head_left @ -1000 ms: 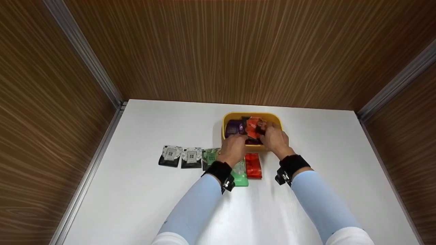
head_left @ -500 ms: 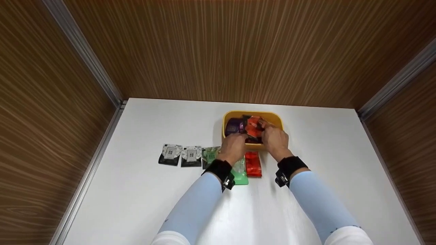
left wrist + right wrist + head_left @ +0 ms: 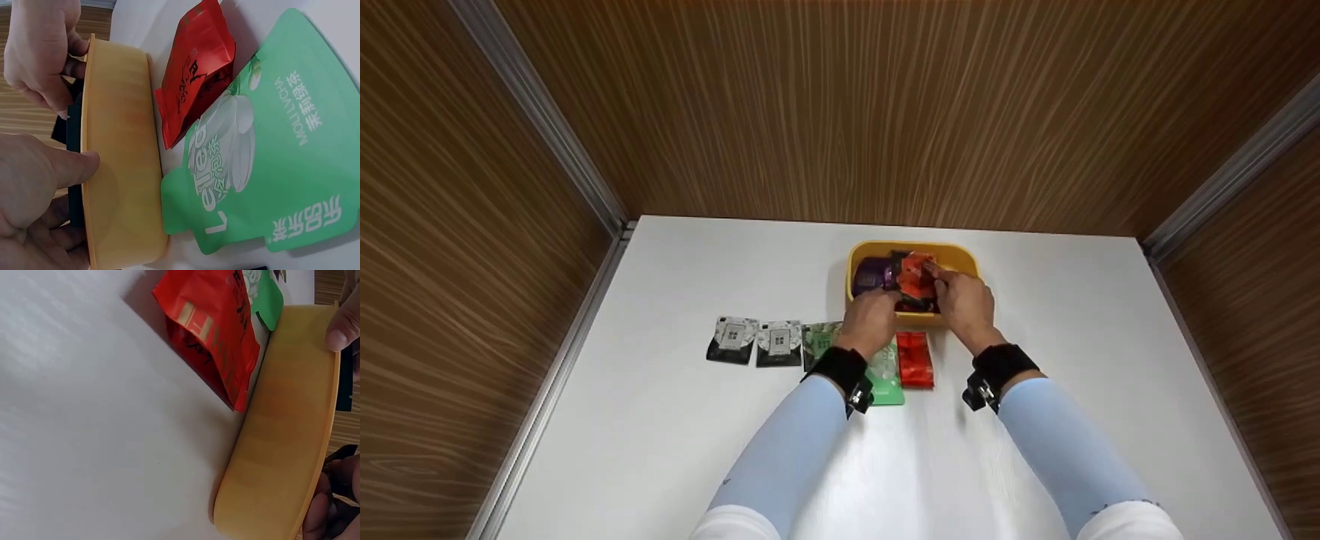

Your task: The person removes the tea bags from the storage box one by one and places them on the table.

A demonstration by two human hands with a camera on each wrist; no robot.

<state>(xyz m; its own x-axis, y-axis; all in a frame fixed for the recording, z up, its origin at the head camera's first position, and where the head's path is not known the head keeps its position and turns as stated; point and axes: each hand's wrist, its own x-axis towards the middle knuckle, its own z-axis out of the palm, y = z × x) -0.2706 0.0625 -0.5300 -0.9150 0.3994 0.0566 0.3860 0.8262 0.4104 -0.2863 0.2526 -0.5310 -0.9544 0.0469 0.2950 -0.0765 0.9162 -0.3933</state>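
A yellow plastic box holds a purple packet on its left and orange-and-black sachets toward its middle. My left hand grips the box's near rim; in the left wrist view its thumb presses the outer wall while the other fingers reach inside. At the box's right side, my right hand dips over the rim. Its curled fingers pinch a dark edge of a sachet, mostly hidden behind the wall in the right wrist view.
In front of the box lie a red packet and a green packet, partly under my left arm. Leftward run a dark green sachet and two black-and-white sachets, one in the middle and one outermost. Wood-grain panels enclose the white table.
My right hand's fingers have shifted slightly over the orange sachets, with the index finger now stretched across them. The left hand keeps its grip on the rim.
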